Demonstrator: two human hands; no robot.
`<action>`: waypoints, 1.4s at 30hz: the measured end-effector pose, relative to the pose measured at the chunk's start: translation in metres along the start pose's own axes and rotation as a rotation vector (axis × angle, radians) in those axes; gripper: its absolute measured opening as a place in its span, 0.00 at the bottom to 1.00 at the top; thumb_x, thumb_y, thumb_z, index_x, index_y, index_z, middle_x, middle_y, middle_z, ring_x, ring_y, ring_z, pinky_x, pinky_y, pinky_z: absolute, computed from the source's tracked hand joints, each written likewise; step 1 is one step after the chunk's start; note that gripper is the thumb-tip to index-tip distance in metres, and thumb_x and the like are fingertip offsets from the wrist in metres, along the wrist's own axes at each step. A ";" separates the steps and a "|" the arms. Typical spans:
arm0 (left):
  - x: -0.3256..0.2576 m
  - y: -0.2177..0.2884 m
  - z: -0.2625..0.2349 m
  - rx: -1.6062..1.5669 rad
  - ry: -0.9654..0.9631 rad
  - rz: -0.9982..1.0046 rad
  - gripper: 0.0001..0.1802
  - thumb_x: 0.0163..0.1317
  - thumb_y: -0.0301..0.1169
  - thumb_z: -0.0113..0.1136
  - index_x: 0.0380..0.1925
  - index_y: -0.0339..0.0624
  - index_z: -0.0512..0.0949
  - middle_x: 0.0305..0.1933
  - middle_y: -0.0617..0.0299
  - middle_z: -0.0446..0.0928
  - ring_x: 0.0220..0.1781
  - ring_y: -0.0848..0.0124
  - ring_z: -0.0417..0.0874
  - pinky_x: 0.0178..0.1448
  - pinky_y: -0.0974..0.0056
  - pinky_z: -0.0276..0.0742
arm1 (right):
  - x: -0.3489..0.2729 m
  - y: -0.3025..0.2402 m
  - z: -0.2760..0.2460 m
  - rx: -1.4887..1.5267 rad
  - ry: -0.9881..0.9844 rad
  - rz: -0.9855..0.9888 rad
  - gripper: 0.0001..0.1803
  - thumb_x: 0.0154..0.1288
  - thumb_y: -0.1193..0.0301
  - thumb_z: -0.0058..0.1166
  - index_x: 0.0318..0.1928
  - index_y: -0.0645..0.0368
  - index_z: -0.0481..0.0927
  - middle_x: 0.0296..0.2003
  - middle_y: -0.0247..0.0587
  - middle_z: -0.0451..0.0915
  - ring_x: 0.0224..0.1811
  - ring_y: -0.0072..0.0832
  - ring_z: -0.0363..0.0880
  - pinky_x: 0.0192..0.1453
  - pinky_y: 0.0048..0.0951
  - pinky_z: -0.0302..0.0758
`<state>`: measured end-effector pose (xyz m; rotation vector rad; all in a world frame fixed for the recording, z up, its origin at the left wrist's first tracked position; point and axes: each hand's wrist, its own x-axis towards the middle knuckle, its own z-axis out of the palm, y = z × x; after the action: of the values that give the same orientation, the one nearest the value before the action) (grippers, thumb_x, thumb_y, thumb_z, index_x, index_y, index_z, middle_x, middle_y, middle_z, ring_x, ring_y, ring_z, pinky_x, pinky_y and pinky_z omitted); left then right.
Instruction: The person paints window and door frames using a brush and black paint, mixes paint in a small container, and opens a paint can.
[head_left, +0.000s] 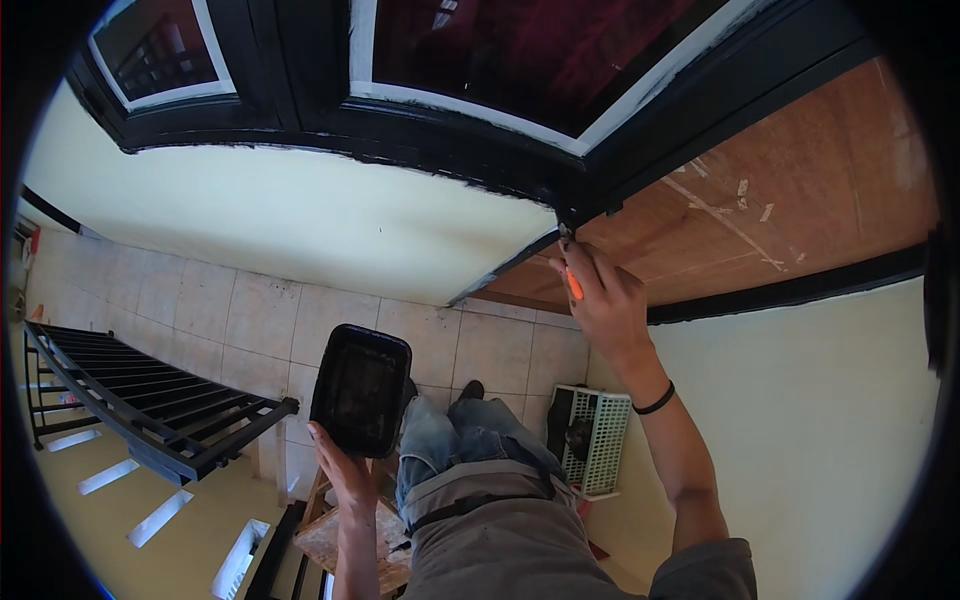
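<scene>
Wide fisheye head view, facing downward

The right hand (612, 300) hides much of the brush (574, 284), whose tip is too small to make out against the black frame (450, 145). The left hand's (347, 475) fingers are mostly hidden by the tray (371, 445), its dark interior unclear. The upper edge cuts off the window (530, 60).

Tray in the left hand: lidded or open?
Open: the tray in the left hand has no lid; its dark inside shows. Fill level: cannot tell.
</scene>
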<state>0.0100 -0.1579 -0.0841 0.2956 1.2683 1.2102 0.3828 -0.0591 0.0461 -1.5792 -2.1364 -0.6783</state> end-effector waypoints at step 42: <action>-0.018 -0.111 0.053 0.059 -0.053 -0.062 0.47 0.82 0.67 0.38 0.72 0.30 0.71 0.70 0.49 0.79 0.70 0.60 0.80 0.79 0.56 0.69 | -0.225 -0.011 0.000 0.617 -0.244 0.865 0.13 0.75 0.74 0.64 0.56 0.64 0.87 0.36 0.52 0.90 0.30 0.31 0.91 0.35 0.32 0.85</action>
<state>0.1159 -0.1950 -0.1388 0.3272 1.2597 1.1067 0.4362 -0.2345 -0.0856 -1.9890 -1.3365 0.4255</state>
